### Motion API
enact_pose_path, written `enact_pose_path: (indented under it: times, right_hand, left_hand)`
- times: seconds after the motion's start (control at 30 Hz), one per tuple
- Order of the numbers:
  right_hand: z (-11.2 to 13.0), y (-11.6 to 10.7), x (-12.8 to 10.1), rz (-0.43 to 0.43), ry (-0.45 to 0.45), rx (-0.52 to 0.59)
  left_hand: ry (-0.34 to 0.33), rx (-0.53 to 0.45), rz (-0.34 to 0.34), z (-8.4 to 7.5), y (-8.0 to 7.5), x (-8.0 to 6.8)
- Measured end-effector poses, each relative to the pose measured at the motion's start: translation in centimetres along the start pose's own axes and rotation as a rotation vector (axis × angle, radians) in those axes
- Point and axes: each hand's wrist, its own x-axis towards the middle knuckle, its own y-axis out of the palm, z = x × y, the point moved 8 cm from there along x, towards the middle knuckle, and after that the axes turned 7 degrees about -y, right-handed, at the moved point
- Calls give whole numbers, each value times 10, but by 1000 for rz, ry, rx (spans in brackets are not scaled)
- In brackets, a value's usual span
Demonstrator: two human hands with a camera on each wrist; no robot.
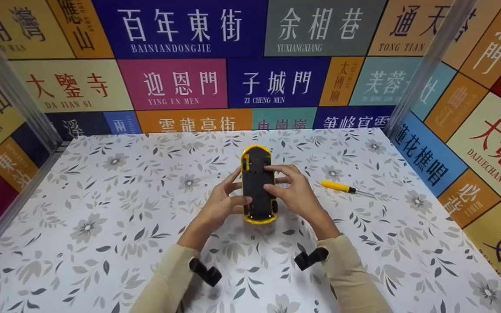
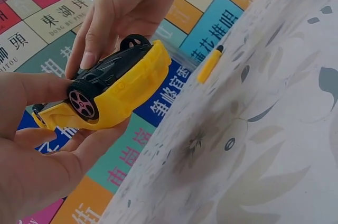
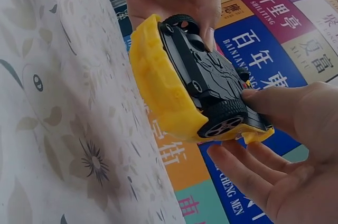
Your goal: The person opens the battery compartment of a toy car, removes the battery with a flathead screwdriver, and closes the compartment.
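Observation:
A yellow toy car (image 1: 258,184) is held above the table, its black underside and wheels turned up toward the head camera. On its left side my left hand (image 1: 222,202) grips it, thumb on the underside and fingers round the yellow body. My right hand (image 1: 296,191) holds the opposite side, with thumb and index finger over the black base. The left wrist view shows a black wheel (image 2: 83,103) with a pinkish rim beside the left thumb. In the right wrist view, the right thumb presses on the underside of the car (image 3: 211,73).
To the right on the table (image 1: 115,195) lies a screwdriver (image 1: 338,187) with a yellow and black handle, its thin shaft pointing right. A floral cover spreads over the tabletop. Panels with coloured sign tiles (image 1: 181,26) stand at the back and both sides.

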Motion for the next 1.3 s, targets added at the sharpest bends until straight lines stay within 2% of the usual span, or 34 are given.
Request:
enact_pose_path:
  times: [0.23, 0.6, 0.73, 0.97, 1.3]
  right_hand:
    - [-14, 3, 1, 36, 79, -32]
    - [-32, 11, 2, 38, 149, -77]
    - [-38, 14, 2, 34, 180, -102]
    - [-43, 20, 0, 48, 184, -98]
    - [-45, 20, 1, 34, 188, -71]
  left_hand:
    - [-54, 34, 41, 12, 0, 3]
    - [-101, -75, 107, 35, -1, 13]
    - [-115, -76, 98, 41, -2, 16]
    - [-167, -95, 81, 52, -6, 19]
    - [-174, -88, 60, 53, -5, 20]
